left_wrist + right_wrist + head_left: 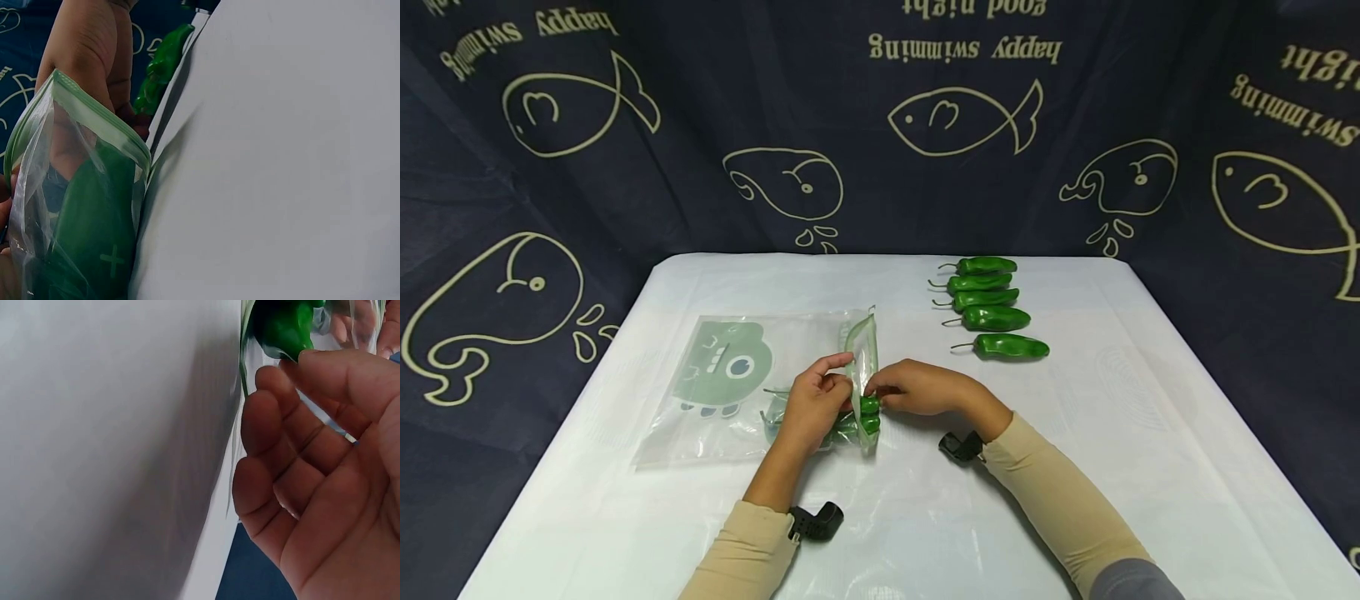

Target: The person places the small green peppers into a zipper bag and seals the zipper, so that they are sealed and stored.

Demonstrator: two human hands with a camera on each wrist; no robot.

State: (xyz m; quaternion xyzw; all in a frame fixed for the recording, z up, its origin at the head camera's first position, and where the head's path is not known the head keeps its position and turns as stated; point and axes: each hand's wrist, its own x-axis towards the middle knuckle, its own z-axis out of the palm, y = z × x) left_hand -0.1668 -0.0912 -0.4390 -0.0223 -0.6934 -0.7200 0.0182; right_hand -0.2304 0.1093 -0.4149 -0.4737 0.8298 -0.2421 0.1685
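While I watch through the head view, the clear zip bag (808, 337) lies on the white-covered desk (1150, 417), its green-edged mouth parted at its right end. Green peppers (870, 425) sit inside the bag by that mouth, tips toward the opening and stems toward the bag's left; at least two show, but the film's glare keeps me from a sure count. The left hand (815, 400) is over the bag beside the mouth, its fingers clamped on the mouth's edge. The right hand (925, 387) is at the mouth, on the bag's right; from that wrist I see thumb and forefinger together on one pepper's tip, the other fingers loosely bent. A green one-eyed cartoon creature (733, 367) is printed on the bag's left part. Beyond the bag and to its right, five loose peppers (996, 317) lie in a row, stems pointing left. Behind the bag hangs a dark curtain (850, 117) with fish and whale outlines.
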